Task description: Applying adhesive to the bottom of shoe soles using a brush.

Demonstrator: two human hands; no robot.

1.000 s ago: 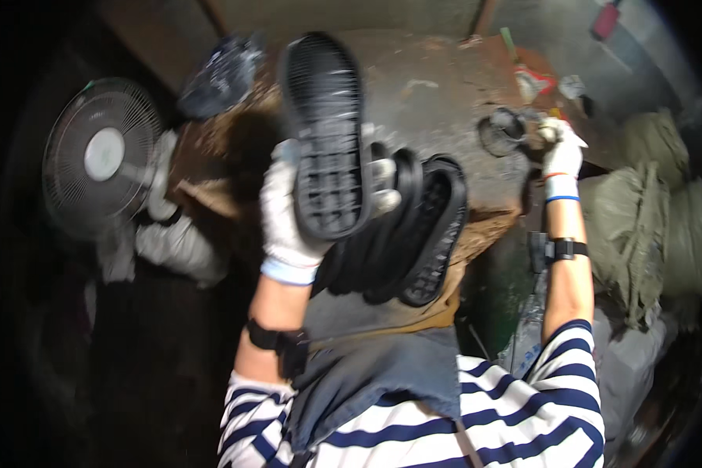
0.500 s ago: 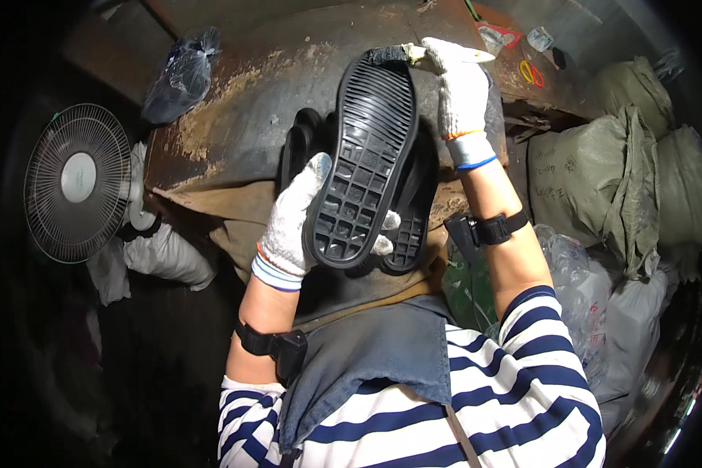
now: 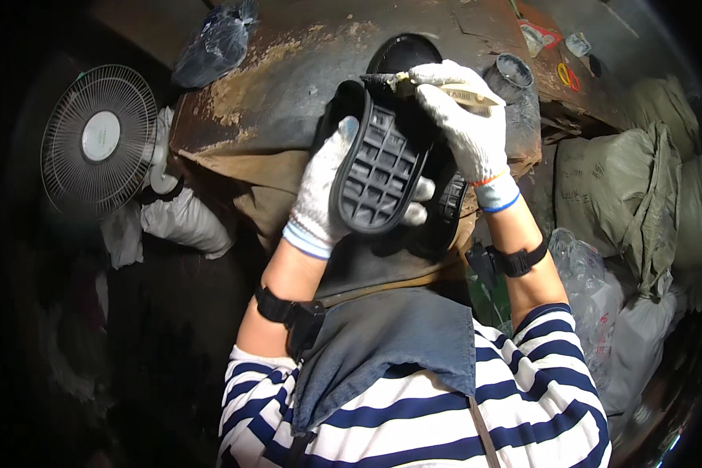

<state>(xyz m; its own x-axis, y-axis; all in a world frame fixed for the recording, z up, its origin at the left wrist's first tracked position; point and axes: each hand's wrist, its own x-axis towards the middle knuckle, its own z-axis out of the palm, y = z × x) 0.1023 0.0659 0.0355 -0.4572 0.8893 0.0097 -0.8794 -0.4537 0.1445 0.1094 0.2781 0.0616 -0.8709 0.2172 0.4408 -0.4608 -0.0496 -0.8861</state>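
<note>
My gloved left hand [image 3: 327, 179] grips a black rubber shoe sole [image 3: 376, 175], its thumb along the near left edge and fingertips showing at the right. The sole's grid-patterned underside faces me, heel end low and tilted. In my gloved right hand [image 3: 468, 129] is a brush [image 3: 473, 97] with a pale handle. Its dark bristle end lies across the sole's upper part; whether it touches cannot be made out. Behind the brush shows a shiny black rounded shape [image 3: 404, 51], of unclear kind. Another black sole [image 3: 452, 201] lies beneath, partly hidden.
A worn brown work surface [image 3: 304, 93] lies ahead, with a crusted grey pot [image 3: 513, 76] at its right. Beyond are yellow-handled scissors [image 3: 568, 76]. A fan [image 3: 100, 139] and a dark plastic bag [image 3: 217, 45] are at left. Green sacks [image 3: 608, 187] stand at right.
The sole has tipped, its upper part now in shadow behind the brush. My right hand has come lower with the brush, uncovering the grey pot. The whole view has shifted slightly.
</note>
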